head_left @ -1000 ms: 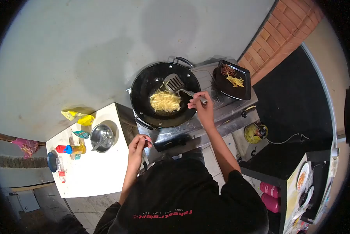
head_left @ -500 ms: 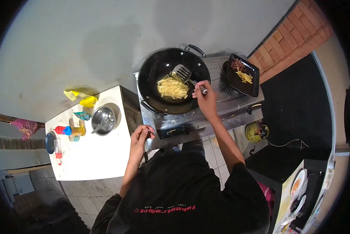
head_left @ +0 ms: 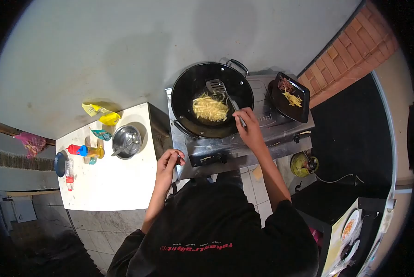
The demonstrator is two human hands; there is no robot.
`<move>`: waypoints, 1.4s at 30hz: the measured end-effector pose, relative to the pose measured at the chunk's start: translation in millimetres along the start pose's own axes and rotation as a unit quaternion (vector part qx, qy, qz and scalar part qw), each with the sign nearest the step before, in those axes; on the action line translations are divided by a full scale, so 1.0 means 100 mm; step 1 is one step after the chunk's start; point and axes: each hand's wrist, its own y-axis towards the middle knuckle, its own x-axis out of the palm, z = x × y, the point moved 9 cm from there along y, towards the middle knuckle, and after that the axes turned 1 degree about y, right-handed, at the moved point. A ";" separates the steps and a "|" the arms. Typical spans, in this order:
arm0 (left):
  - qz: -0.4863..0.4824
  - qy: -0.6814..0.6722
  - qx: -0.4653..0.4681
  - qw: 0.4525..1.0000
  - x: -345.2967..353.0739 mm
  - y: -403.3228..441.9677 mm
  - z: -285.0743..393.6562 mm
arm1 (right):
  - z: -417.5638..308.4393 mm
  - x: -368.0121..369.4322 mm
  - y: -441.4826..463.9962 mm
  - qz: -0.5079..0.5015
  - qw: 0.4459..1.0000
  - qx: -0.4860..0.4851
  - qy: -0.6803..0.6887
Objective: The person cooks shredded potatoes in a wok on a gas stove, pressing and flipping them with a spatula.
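Observation:
My right hand grips the handle of a slotted spatula. The metal head of the spatula is inside a black wok, at the far side of a pile of pale yellow strips that looks like cut potato frying in oil. The wok sits on the left burner of a steel gas stove. By the stove's front left corner my left hand is raised with curled fingers pressed together. Whatever those fingers hold, if anything, is too small to make out.
Right of the wok, a black tray carries brown and yellow strips. On the white table at left stand a steel bowl with a spoon, bottles and a yellow packet. A green gas cylinder stands beside the stove.
The spatula head has shifted slightly away and left within the wok, and its handle is more upright in view. My left hand stays curled. The whole view has shifted slightly.

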 end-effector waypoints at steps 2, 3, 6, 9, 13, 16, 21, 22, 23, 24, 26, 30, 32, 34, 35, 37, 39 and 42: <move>0.004 -0.005 -0.002 1.000 0.00 0.00 -0.01 | -0.01 0.01 -0.03 -0.003 1.000 -0.004 -0.013; 0.000 -0.007 0.002 1.000 0.03 0.01 0.00 | -0.02 0.00 -0.04 -0.006 1.000 -0.006 -0.028; -0.009 0.012 -0.004 1.000 0.04 0.04 -0.02 | -0.01 -0.04 -0.04 -0.003 0.999 -0.022 -0.044; -0.018 0.008 0.005 1.000 0.09 0.06 0.01 | -0.01 -0.08 -0.03 0.004 0.998 -0.025 -0.056; -0.020 0.009 0.002 1.000 0.12 0.07 0.01 | -0.01 -0.12 0.00 0.007 0.997 -0.036 -0.070; -0.019 0.003 0.000 1.000 0.11 0.06 0.01 | -0.05 -0.12 -0.02 0.014 0.997 -0.035 -0.070; -0.006 0.001 -0.004 1.000 0.06 0.05 0.02 | 0.09 -0.11 0.02 0.052 0.999 -0.005 -0.001; -0.003 0.004 -0.003 1.000 0.06 0.05 0.03 | 0.13 -0.08 0.05 0.052 0.999 -0.006 -0.001; -0.004 0.003 -0.002 1.000 0.05 0.05 0.04 | 0.12 -0.07 0.07 0.066 0.998 -0.023 -0.006; 0.000 0.014 0.005 1.000 0.02 0.05 0.05 | 0.12 -0.07 0.08 0.082 0.996 -0.039 -0.014; -0.008 0.025 0.012 1.000 0.02 0.06 0.03 | 0.41 0.03 0.06 0.110 0.985 0.055 0.124; 0.002 0.011 0.005 1.000 0.03 0.06 0.06 | 0.73 0.01 0.05 0.166 0.908 0.176 0.342; 0.003 0.002 0.010 1.000 0.04 0.03 0.11 | 0.76 -0.01 0.08 0.186 0.896 0.195 0.353; 0.006 -0.011 0.004 1.000 0.02 0.04 0.07 | 0.77 -0.02 0.10 0.176 0.894 0.214 0.352; 0.008 -0.013 0.001 1.000 0.00 0.04 0.05 | 0.78 -0.01 0.11 0.169 0.893 0.236 0.343; 0.003 -0.012 0.006 1.000 0.00 0.07 0.04 | 0.76 0.00 0.16 0.170 0.894 0.241 0.337; 0.002 -0.020 0.000 1.000 0.03 0.05 0.04 | 0.73 0.05 0.18 0.138 0.898 0.243 0.339; 0.001 0.006 -0.001 1.000 0.03 0.06 0.03 | 0.61 0.08 0.24 0.088 0.920 0.243 0.294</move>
